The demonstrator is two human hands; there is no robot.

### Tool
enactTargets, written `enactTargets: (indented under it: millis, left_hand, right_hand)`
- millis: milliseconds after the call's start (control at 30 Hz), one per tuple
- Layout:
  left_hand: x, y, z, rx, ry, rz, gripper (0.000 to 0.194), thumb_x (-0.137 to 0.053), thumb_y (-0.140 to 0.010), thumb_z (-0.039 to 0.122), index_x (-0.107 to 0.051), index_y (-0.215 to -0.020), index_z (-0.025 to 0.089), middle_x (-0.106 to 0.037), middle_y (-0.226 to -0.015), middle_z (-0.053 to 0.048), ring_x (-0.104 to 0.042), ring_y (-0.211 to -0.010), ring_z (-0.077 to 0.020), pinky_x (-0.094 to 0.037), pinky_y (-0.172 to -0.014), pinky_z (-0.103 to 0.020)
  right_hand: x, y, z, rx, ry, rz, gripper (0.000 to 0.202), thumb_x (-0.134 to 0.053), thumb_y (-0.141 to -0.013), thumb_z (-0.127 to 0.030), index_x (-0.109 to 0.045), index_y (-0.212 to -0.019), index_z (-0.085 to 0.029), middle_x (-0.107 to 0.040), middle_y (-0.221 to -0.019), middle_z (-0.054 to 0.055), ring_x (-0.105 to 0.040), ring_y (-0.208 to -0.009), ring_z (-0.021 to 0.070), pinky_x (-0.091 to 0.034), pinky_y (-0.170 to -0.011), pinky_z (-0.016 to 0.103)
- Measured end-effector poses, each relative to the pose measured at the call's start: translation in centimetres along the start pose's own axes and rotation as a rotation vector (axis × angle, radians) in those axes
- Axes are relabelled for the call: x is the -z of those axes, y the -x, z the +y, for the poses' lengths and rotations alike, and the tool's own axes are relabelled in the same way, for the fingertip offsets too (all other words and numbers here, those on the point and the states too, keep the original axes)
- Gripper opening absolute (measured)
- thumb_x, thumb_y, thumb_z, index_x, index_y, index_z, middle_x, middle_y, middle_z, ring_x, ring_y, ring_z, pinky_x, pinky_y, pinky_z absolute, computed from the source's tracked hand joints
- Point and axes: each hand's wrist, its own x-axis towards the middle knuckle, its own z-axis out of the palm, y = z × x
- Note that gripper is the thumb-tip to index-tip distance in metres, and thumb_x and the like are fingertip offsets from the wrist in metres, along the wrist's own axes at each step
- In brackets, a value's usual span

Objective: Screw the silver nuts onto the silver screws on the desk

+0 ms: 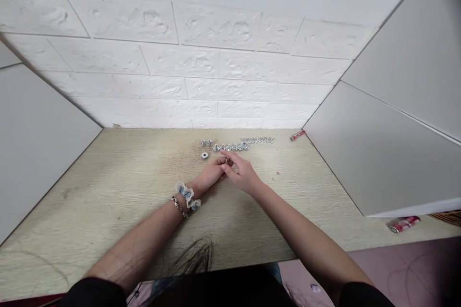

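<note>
Both hands meet over the middle of the table. My left hand (211,174) is closed, its fingertips pinching a small shiny metal fastener (226,159) whose exact kind is too small to make out. Thumb and forefinger of my right hand (244,175) close around the same fastener from the right. Just behind the hands runs a row of silver screws standing heads-down with washer-like bases (228,147). Farther back lies a row of thin screws (257,140). Left of these sit two short threaded metal pieces (206,143) and a round flanged metal ring (204,156).
The wooden tabletop (108,192) ends at a white brick-pattern wall (201,67). Grey panels stand left (39,139) and right (389,153). One red battery (297,135) lies in the back right corner, another red battery (405,224) near the right front edge. Brown specks dot the surface left of the screws.
</note>
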Motion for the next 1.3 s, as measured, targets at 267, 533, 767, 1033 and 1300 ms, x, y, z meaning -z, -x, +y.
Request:
enactTargets:
  millis: [267,533,767,1033,1300]
  left_hand:
    - [0.0,0.0,0.5,0.069,0.059,0.084,0.027,-0.053,-0.074,0.035,-0.042,-0.059,0.016,-0.038,-0.048,0.007,-0.031,-0.039,-0.0037,-0.022,-0.039,-0.019]
    - [-0.3,0.3,0.8,0.016,-0.097,0.052,0.016,-0.047,-0.072,0.026,-0.045,-0.06,0.016,-0.037,-0.043,0.008,-0.031,-0.04,-0.0048,-0.024,-0.042,-0.019]
    - [-0.1,0.1,0.4,0.002,-0.193,0.039,0.014,-0.042,-0.067,0.018,-0.044,-0.053,0.016,-0.043,-0.045,0.006,-0.036,-0.041,-0.0052,-0.027,-0.043,-0.019]
    - [-0.6,0.8,0.8,-0.047,-0.25,-0.159,0.012,-0.046,-0.066,0.012,-0.056,-0.062,0.016,-0.053,-0.052,0.002,-0.044,-0.044,-0.0091,-0.033,-0.043,-0.022]
    - [-0.4,0.7,1.0,-0.013,-0.249,-0.099,0.014,-0.043,-0.07,0.014,-0.056,-0.065,0.015,-0.05,-0.047,0.002,-0.044,-0.042,-0.0087,-0.032,-0.044,-0.022]
  right_hand:
    - [0.2,-0.2,0.3,-0.099,-0.254,0.315,0.022,-0.046,-0.084,-0.028,-0.062,-0.098,-0.021,-0.068,-0.089,0.005,-0.065,-0.079,0.0159,-0.053,-0.073,0.031]
    - [0.6,-0.7,1.3,0.088,0.209,0.167,0.023,-0.048,-0.082,-0.017,-0.067,-0.096,-0.022,-0.066,-0.104,0.006,-0.059,-0.098,0.018,-0.044,-0.09,0.036]
    - [1.3,-0.7,1.3,0.058,0.264,0.129,0.012,-0.055,-0.081,-0.024,-0.065,-0.086,-0.022,-0.066,-0.096,0.005,-0.057,-0.096,0.0188,-0.042,-0.09,0.037]
    - [0.7,-0.5,1.0,-0.027,0.215,0.081,0.05,-0.062,-0.072,-0.051,-0.057,-0.113,-0.023,-0.054,-0.123,0.009,-0.045,-0.118,0.0249,-0.033,-0.101,0.044]
    - [0.0,-0.2,1.0,-0.059,0.193,-0.058,0.052,-0.042,-0.084,-0.054,-0.051,-0.126,-0.025,-0.042,-0.139,0.009,-0.033,-0.13,0.025,-0.023,-0.107,0.048]
